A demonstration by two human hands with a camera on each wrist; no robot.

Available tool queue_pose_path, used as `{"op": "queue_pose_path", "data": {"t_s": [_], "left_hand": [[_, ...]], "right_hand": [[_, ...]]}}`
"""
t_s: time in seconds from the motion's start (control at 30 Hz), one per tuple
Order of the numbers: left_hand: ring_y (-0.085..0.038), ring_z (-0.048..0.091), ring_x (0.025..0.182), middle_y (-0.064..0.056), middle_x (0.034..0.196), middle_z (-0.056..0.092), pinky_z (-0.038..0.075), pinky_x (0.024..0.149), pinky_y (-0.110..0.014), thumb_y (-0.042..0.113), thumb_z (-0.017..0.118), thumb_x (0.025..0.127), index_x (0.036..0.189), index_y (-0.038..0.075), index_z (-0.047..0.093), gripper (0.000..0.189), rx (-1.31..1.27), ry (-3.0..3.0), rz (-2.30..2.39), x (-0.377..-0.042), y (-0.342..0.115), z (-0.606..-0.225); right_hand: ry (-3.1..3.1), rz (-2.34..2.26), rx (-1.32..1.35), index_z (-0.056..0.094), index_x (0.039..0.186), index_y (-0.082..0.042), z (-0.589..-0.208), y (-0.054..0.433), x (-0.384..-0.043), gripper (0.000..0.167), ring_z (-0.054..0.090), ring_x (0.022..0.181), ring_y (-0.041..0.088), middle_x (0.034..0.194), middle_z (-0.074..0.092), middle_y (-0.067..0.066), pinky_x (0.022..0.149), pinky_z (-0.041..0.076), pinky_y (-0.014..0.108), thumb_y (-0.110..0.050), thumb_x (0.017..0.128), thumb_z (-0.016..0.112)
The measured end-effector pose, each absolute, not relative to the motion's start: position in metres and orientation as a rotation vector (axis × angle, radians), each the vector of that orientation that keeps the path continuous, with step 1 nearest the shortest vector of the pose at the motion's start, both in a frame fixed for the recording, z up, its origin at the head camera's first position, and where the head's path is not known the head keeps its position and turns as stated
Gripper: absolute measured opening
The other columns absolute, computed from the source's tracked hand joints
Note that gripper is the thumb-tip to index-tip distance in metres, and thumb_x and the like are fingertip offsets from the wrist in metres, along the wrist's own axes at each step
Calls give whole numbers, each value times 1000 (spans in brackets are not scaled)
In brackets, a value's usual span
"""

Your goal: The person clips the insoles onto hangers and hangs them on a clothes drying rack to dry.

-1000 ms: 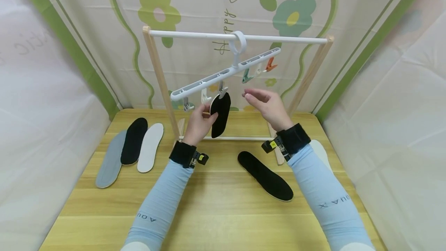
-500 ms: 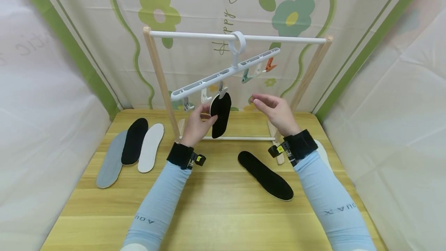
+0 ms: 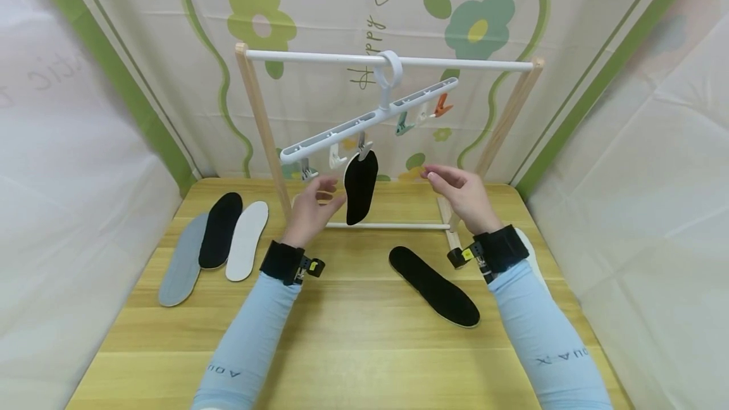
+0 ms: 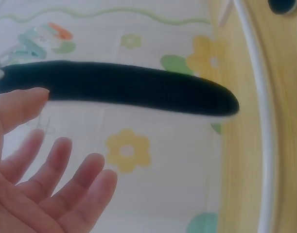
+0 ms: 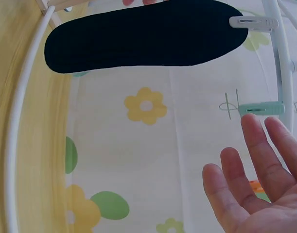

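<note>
A black insole [image 3: 361, 188] hangs by its upper end from a grey clip [image 3: 364, 147] on the white hanger [image 3: 342, 134]. Just left of it is my left hand [image 3: 312, 211], fingers relaxed and spread; the left wrist view shows a gap between the thumb and the other fingers [image 4: 97, 187] with nothing held. My right hand [image 3: 462, 198] is well to the right of the insole, below the green clip [image 3: 403, 124]. In the right wrist view its fingers [image 5: 270, 165] are loosely extended, holding nothing. Another black insole [image 3: 434, 286] lies on the table in front of the rack.
The hanger hooks over the white rod [image 3: 478, 65] of a wooden-sided rack [image 3: 259, 119]. White clips and an orange clip [image 3: 442, 106] also hang from it. Grey [image 3: 183, 264], black [image 3: 219, 233] and white [image 3: 247, 242] insoles lie at left. A white insole [image 3: 525, 245] is partly behind the right wrist.
My left hand has let go of the hanging insole and drawn back left. My right hand has moved right and down, away from the hanger.
</note>
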State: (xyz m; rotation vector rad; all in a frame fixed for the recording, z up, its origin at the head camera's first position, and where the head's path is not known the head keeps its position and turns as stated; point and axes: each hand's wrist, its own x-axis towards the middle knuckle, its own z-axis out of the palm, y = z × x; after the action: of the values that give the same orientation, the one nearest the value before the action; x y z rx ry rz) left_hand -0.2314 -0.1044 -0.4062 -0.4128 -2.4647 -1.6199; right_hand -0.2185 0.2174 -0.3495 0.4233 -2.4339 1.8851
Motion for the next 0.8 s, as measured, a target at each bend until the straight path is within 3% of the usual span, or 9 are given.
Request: {"op": "queue_pose_path", "data": {"t_s": [0.47,0.8], "left_hand": [[-37,58,111,-14,119,59,51,92,-44,18,71,94,130,4,56,41,-346,-2478,-1681,-213,-131,-414],[-36,58,111,-13,119,59,50,93,-44,21,71,94,131,5,55,43,-317,-2493,-1660,-200,-149,-420]], "right_hand": [[-2388,1954,310,61,133,-3,-374,230,-203,49,60,117,19,129,63,17,97,48,26,-36,96,66],[-2393,1981,259,58,136,-2,-393,241,-191,52,61,116,16,128,65,9,99,48,36,-36,98,64]]}}
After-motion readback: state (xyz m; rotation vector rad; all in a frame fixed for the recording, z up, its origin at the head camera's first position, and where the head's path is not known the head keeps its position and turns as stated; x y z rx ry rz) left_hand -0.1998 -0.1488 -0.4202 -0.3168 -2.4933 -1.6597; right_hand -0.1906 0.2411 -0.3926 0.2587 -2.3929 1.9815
